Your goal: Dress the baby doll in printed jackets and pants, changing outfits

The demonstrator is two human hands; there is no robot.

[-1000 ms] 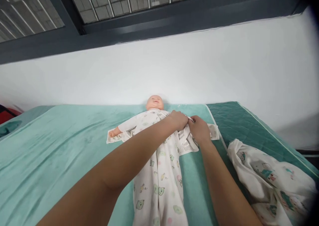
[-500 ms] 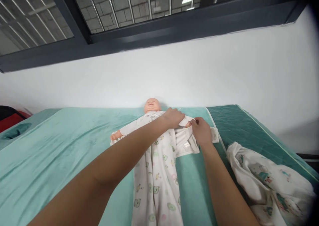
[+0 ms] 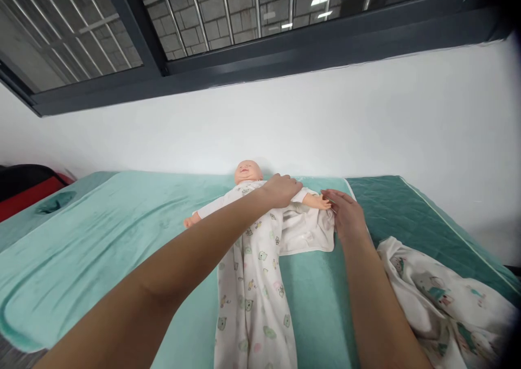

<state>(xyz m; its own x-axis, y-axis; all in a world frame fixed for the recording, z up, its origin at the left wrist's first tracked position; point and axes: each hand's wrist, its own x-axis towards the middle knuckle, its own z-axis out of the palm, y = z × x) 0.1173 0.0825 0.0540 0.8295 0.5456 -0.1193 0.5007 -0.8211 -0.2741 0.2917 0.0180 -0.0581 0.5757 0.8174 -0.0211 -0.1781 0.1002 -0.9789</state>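
Occlusion first: left hand (image 3: pixel 280 189) lies palm down over the doll's (image 3: pixel 248 171) upper chest and covers the neckline of the sleepsuit (image 3: pixel 254 282); its fingers curl over the cloth, but I cannot tell whether they pinch any of it or merely rest. The person's left forearm crosses the doll's torso and hides part of the garment front. Right hand (image 3: pixel 347 216) is flat, fingers straight and together, nothing clasped; the palm presses on the outer edge of the open flap (image 3: pixel 305 233), and the fingertips sit just beside the doll's bare arm (image 3: pixel 319 201). What lies under that palm is not visible. The sleepsuit's legs run off the bottom edge of the frame, so the feet are cut off. The cloth bundle (image 3: pixel 443 298), white with a print, is clipped at the lower right corner; what kind of item it is cannot be told. A red and black object (image 3: pixel 28 187) at far left is cut by the frame and unidentifiable. Contents: the doll lies face up on the teal mat (image 3: pixel 101 233), head toward the white wall (image 3: pixel 366 119), body inside the sleepsuit; one arm is in its sleeve (image 3: pixel 211 209) with the small hand showing, the other arm is out, lying on the opened flap. The bundle rests on the dark green quilted pad (image 3: pixel 391 206), beside the teal mat.
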